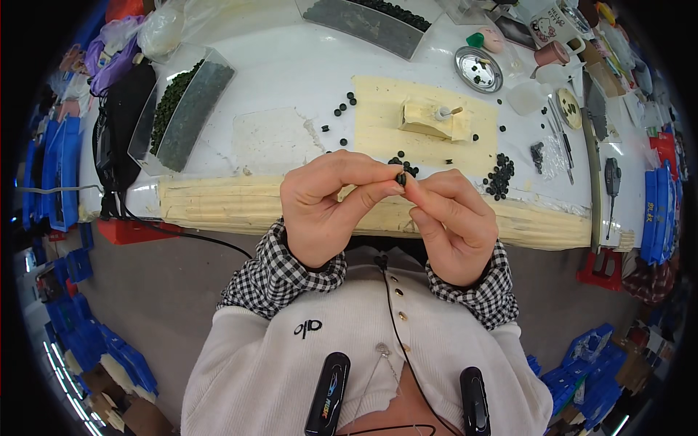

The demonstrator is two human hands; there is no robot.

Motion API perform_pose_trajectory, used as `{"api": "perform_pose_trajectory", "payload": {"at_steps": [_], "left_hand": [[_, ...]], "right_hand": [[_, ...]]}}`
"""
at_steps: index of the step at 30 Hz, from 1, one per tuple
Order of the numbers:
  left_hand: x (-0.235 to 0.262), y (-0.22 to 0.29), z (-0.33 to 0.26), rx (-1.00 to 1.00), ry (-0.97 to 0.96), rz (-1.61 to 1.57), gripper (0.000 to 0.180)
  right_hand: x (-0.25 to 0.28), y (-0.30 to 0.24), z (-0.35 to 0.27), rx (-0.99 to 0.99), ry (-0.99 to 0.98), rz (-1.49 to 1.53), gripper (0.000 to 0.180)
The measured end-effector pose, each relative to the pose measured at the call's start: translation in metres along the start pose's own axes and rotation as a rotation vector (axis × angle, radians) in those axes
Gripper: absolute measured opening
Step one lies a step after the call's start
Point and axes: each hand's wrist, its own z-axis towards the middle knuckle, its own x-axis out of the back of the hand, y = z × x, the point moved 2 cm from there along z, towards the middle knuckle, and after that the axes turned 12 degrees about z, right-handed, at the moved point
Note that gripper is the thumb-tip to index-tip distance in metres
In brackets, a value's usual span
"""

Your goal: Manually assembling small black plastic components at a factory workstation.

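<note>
Above the table's near edge, my left hand (320,207) pinches a small round black part (401,179) between thumb and index finger. From the other side, my right hand (458,221) meets it, its index fingertip pressed to the same part and its thumb bent below. Just beyond my fingertips lie several loose black parts (407,168) of the same look. A larger cluster of black parts (499,176) sits to the right of my right hand. Farther off stands a tape-covered block (435,120) with a metal fitting and a short stick on top.
A clear bin (205,98) of small dark green pieces stands at the left, and a tray (356,27) of black parts at the far side. A round metal dish (478,70), tweezers (561,145) and a screwdriver (612,185) lie at the right. Yellowish tape (218,200) covers the near edge.
</note>
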Motion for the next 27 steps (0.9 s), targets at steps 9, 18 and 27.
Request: {"api": "perform_pose_trajectory", "payload": {"at_steps": [9, 18, 27], "left_hand": [[-0.0021, -0.0016, -0.0020, 0.047, 0.010, -0.092, 0.015], [-0.0017, -0.0016, -0.0027, 0.058, 0.010, -0.096, 0.015], [-0.0029, -0.0001, -0.0034, -0.050, 0.063, -0.004, 0.021]], "right_hand": [[0.0007, -0.0010, -0.0001, 0.013, -0.013, -0.025, 0.037], [0.0005, -0.0011, -0.0002, 0.024, -0.018, -0.037, 0.038], [-0.0004, -0.0021, -0.0009, 0.022, -0.008, -0.039, 0.038]]}}
